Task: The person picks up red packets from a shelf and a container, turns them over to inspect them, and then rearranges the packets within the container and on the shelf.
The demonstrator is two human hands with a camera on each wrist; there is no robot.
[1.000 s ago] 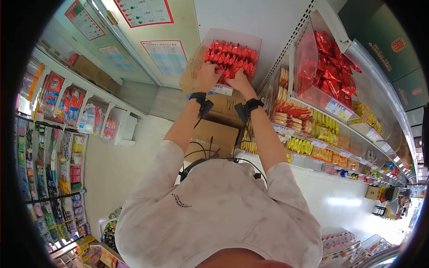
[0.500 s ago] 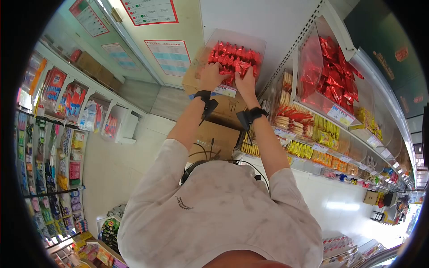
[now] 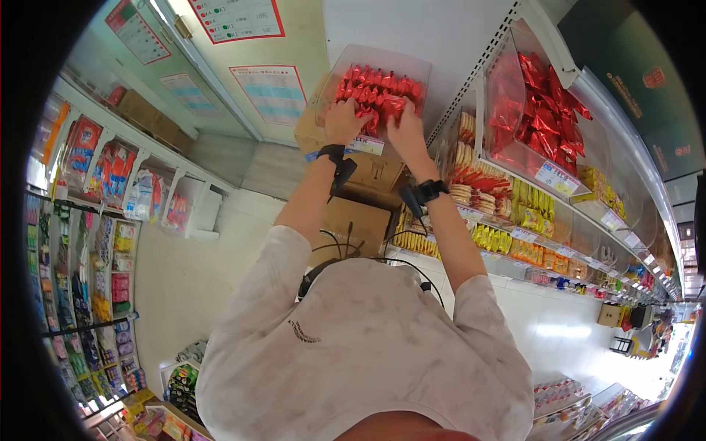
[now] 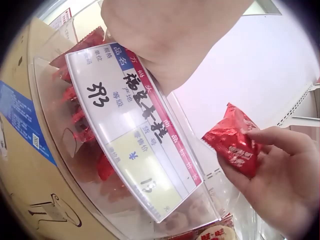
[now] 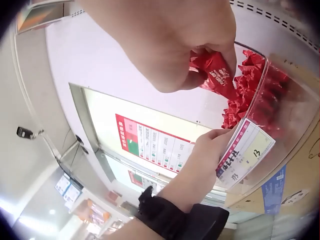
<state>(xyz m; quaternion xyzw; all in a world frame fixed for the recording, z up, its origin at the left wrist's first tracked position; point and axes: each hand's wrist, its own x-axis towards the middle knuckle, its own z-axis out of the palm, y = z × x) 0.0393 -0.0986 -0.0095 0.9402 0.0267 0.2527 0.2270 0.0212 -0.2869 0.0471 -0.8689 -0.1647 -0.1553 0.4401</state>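
Note:
A clear bin (image 3: 421, 67) holds rows of red wrapped packets (image 3: 371, 79). My right hand (image 3: 406, 134) pinches one red packet (image 4: 235, 140) between thumb and fingers above the bin's front right, as the left wrist view shows; in the right wrist view that packet (image 5: 216, 72) is partly covered by the hand. My left hand (image 3: 342, 123) reaches over the bin's front edge at the left, and its fingertips are hidden among the packets in the wrist views. A price label (image 4: 130, 130) with handwriting hangs on the bin's front wall.
Cardboard boxes (image 3: 355, 220) stand below the bin. To the right, a shelf rack (image 3: 548, 239) holds snacks, with a clear bin of red packets (image 3: 548, 110) on top. Doors with posted sheets (image 3: 270, 94) are at the left, and more shelves (image 3: 88, 257) line the far left.
My right hand has shifted slightly right and lifted a red packet from the row. My left hand stays at the bin's front left.

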